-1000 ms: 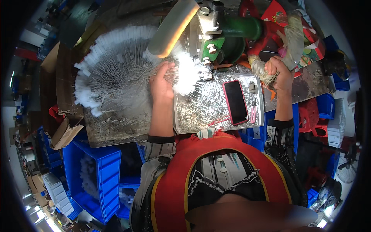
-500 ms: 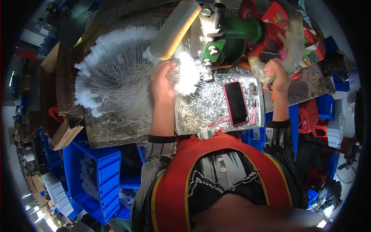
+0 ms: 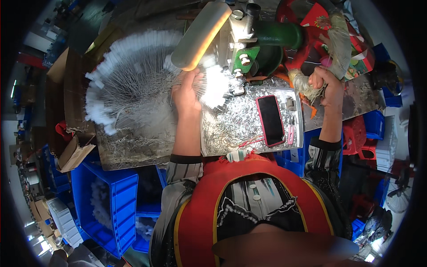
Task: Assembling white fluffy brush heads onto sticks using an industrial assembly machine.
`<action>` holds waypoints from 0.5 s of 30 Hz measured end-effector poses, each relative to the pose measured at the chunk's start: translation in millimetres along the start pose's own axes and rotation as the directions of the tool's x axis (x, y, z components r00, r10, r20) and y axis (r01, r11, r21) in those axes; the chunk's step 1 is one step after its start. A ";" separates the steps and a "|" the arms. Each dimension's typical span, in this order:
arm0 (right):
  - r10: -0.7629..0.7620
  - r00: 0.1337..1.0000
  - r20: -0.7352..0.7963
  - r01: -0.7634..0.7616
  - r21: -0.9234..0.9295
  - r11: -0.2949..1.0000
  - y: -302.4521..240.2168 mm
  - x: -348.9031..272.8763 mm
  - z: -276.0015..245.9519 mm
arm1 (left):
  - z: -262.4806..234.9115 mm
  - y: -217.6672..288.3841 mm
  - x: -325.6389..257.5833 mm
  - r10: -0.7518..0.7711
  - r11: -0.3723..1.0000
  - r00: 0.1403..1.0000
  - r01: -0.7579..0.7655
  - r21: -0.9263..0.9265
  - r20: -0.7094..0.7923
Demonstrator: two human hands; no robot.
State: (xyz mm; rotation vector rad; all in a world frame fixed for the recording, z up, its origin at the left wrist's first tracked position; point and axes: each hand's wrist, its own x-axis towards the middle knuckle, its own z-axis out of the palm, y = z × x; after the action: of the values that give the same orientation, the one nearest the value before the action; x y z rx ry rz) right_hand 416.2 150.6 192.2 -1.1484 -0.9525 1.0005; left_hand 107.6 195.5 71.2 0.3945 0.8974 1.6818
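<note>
My left hand (image 3: 186,99) is closed around the thin metal stems of a bunch of white-tipped wire brushes (image 3: 212,94). Their white ends glow in strong light beside the green metal press (image 3: 246,60). A large fanned pile of similar brushes (image 3: 133,66) lies to the left of that hand. At the right, my right hand (image 3: 328,88) grips a cloth-wrapped handle (image 3: 305,83) by the press's red wheel (image 3: 299,55). Its fingers are curled round the pale wrapping.
A long lamp (image 3: 202,35) hangs over the left hand. On the foil-covered board (image 3: 227,129) lie a red-edged phone (image 3: 270,120) and a small pink-handled tool (image 3: 291,133). Blue bins (image 3: 124,209) stand below the table's front edge, and a cardboard box (image 3: 73,153) sits at the left.
My right hand has moved right and slightly nearer, and the wrapped part at the wheel has shifted with it. The left hand stays almost in place with the brushes.
</note>
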 end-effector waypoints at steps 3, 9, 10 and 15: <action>0.019 1.000 0.012 -0.019 -0.044 0.999 -3.3 3.0 -1.8 | -0.3 0.2 1.1 0.009 1.000 1.000 -0.009 0.029 0.002; -0.158 0.987 0.025 0.159 -0.003 0.987 10.7 1.1 -1.3 | 2.5 -0.3 2.6 0.010 1.000 1.000 -0.010 0.019 -0.016; -0.158 0.987 0.020 0.158 -0.006 0.987 25.9 0.3 -2.2 | 2.6 -1.1 2.1 0.006 1.000 1.000 -0.005 0.019 -0.013; -0.350 0.934 0.071 0.347 0.046 0.937 66.3 7.0 -3.0 | -2.4 -1.8 2.5 0.033 0.997 0.999 -0.031 -0.071 0.020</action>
State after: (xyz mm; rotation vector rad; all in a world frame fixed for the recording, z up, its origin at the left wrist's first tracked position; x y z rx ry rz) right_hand 412.5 164.5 127.0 -0.8772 -1.1523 0.7720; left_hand 106.4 197.1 67.8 0.3798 0.8182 1.7306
